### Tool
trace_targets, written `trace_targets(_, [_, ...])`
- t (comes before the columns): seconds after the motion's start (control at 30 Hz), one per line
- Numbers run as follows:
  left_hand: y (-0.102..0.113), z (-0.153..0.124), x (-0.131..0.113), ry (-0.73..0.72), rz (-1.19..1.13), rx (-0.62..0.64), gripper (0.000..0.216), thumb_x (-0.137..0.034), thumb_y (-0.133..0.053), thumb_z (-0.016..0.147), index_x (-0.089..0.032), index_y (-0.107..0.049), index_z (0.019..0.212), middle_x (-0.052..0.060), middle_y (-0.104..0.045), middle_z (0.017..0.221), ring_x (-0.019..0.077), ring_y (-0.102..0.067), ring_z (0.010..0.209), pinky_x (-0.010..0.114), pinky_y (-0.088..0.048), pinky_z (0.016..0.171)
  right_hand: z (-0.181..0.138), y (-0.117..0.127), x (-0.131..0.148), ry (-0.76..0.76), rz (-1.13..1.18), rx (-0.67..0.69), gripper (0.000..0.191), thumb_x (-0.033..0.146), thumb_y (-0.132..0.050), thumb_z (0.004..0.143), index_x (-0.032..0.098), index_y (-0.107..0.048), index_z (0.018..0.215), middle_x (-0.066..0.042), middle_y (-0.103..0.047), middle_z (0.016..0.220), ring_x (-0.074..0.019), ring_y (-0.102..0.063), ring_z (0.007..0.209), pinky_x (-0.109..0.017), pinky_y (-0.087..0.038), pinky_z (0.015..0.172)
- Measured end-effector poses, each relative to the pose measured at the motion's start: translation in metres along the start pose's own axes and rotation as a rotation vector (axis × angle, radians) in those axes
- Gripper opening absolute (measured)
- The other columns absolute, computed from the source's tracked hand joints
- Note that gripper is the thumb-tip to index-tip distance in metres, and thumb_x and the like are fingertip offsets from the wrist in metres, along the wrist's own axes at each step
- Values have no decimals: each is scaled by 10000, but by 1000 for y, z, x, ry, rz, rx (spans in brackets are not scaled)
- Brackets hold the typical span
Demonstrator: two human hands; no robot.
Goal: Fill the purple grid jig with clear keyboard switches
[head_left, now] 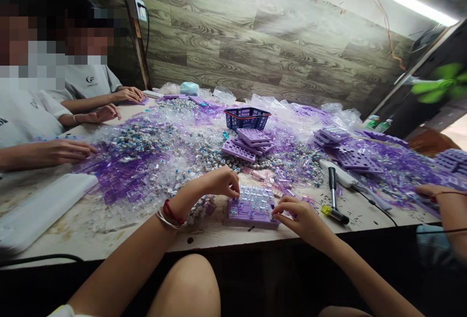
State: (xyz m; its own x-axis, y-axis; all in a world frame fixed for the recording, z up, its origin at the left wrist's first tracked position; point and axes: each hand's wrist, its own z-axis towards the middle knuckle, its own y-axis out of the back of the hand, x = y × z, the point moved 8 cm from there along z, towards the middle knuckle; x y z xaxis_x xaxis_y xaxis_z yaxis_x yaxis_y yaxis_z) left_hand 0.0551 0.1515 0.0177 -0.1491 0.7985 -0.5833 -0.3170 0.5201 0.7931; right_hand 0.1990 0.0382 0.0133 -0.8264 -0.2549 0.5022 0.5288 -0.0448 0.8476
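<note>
A purple keyboard plate (pixel 255 222) lies flat near the table's front edge, with rows of small clear caps (pixel 257 193) across its upper part. My left hand (pixel 222 182) is at its upper left corner, fingers curled and pinched together; whatever they hold is hidden. At the plate's right edge, my right hand (pixel 301 217) has its thumb and fingertips closed beside a small clear piece; I cannot tell whether it is held. Just beyond both hands spreads a loose heap of tiny white and blue switches (pixel 193 159) mixed with clear and purple pieces.
Stacked purple plates (pixel 251 142) rest before a dark blue basket (pixel 248 118). A black-handled hammer (pixel 332 185) and a white power strip (pixel 339 173) lie at right. A long white box (pixel 47 210) is at left. Co-workers' hands (pixel 69 150) work left and right (pixel 438 193).
</note>
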Motion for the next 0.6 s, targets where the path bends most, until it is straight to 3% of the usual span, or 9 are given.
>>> trace_targets(0.2, [4, -2, 7, 34, -16, -8, 52, -160, -700, 686, -126, -738, 681, -11, -600, 580, 56, -483, 519, 166, -319, 500, 0, 0, -1, -28, 3, 11, 152, 260, -559, 853, 212, -700, 823, -38, -628, 857, -140, -572, 694, -254, -428, 629])
trace_targets(0.6, [3, -1, -4, 20, 39, 1, 68, -129, -677, 698, -116, -744, 687, 12, -633, 598, 68, -526, 540, 165, -343, 528, -1, 0, -1, -21, -25, 5, 127, 260, -547, 851, 208, -658, 818, -27, -624, 834, -145, -553, 685, -262, -413, 638])
